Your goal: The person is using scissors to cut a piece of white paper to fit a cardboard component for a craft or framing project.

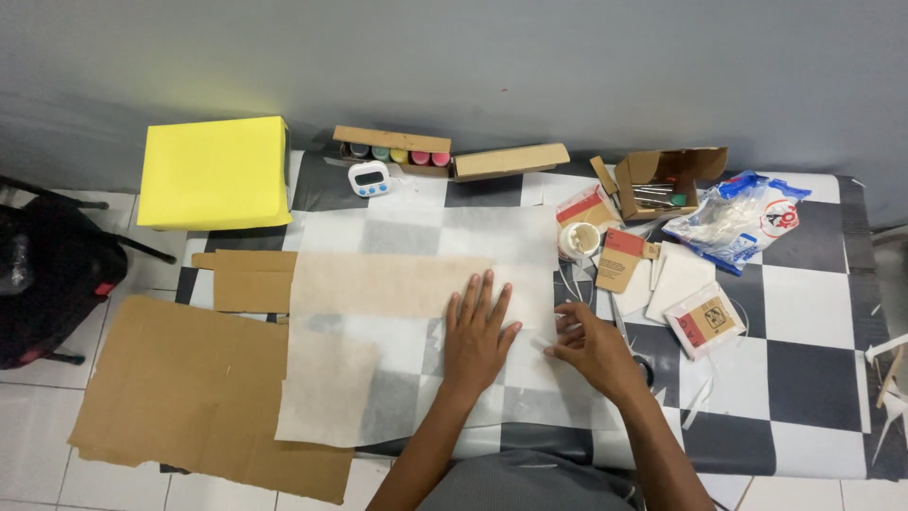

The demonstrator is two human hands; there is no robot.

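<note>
The thin, translucent white paper sheet point(416, 274) lies flat on the checkered counter point(804, 312), probably light, limp and easily torn (best handled by its edges). Left hand point(478, 331) presses it, fingers spread; right hand point(591, 343) pinches its right edge.

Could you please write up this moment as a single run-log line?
left hand: flat, pressing translucent paper sheet | right hand: pinching sheet's right edge | surface: checkered table | nearby: cardboard sheet, yellow box

Left hand point(478, 331) lay flat on translucent paper sheet point(416, 331), right hand point(591, 343) pinched its edge, checkered table point(804, 378), yellow box point(214, 173) nearby
</note>
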